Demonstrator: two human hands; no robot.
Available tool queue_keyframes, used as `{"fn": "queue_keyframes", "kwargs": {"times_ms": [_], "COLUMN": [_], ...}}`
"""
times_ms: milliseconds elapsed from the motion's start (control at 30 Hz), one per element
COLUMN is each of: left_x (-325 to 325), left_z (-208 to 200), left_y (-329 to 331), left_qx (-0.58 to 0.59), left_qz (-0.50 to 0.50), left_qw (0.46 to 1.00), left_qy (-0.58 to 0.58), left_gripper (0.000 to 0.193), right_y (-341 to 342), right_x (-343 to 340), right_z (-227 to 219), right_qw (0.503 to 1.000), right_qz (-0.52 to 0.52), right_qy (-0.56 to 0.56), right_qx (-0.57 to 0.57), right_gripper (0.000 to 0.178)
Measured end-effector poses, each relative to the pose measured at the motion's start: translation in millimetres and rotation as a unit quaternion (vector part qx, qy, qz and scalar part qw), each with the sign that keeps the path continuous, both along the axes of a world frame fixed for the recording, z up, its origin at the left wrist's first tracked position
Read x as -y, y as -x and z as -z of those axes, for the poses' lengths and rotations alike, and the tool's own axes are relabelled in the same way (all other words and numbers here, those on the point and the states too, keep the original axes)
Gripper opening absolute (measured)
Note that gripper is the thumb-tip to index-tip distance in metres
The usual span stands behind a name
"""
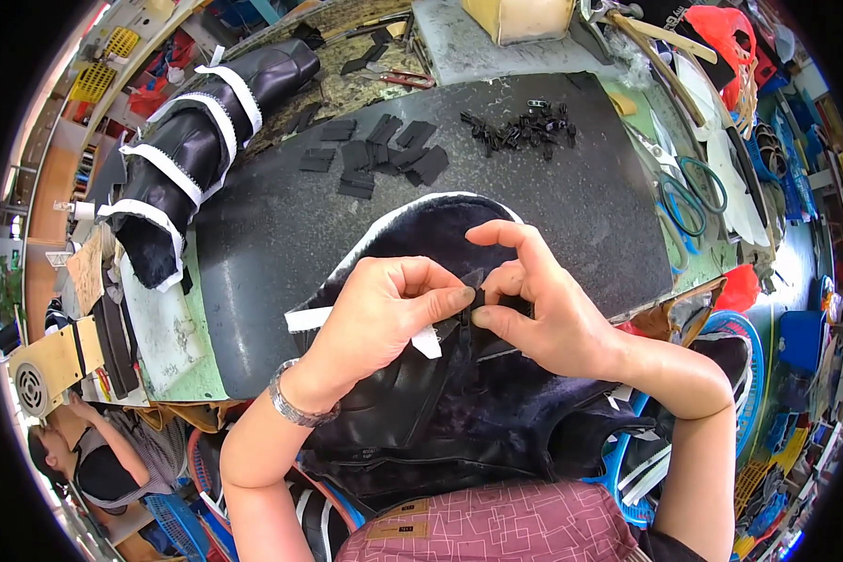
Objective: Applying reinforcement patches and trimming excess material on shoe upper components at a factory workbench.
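Observation:
A black boot upper [496,403] with a dark fur lining and white edging lies over the table's near edge, in front of my body. My left hand [370,304], with a metal watch on the wrist, pinches a small black fabric piece [475,279] between thumb and forefinger. Close against it is my right hand [557,314], its thumb and a bent finger closing on the same spot while another finger arches up. Just what lies between the right fingertips is partly hidden. A white tape [309,319] passes beneath my left hand.
Small black fabric pieces [384,155] and a heap of small black fittings [529,129] lie on the dark board [262,309]. A white-taped black boot [201,140] lies left; scissors [693,192] and a hammer [660,66] lie right. Another person [112,468] sits at lower left.

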State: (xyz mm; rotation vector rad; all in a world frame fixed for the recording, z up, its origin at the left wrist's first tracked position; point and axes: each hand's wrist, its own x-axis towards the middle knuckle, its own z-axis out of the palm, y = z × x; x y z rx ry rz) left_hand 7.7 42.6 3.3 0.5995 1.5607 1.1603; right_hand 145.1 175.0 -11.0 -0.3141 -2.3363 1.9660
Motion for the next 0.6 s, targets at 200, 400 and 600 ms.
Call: {"fn": "queue_keyframes", "kwargs": {"times_ms": [200, 400, 600], "left_x": [-1, 1, 1], "left_z": [-6, 13, 17], "left_y": [-5, -1, -6], "left_qx": [-0.082, -0.026, -0.003], "left_qz": [0.022, -0.042, -0.062], "left_qw": [0.996, 0.997, 0.995], "left_qy": [0.011, -0.054, -0.079], "left_gripper": [0.014, 0.013, 0.013], "right_y": [-1, -2, 6], "right_x": [3, 3, 4], "right_z": [6, 15, 27], "right_qw": [0.999, 0.871, 0.733], "right_qz": [0.026, 0.001, 0.038], "right_qy": [-0.014, -0.397, -0.544], "right_qx": [0.02, -0.289, -0.407], "right_gripper": [0.057, 0.04, 0.033]}}
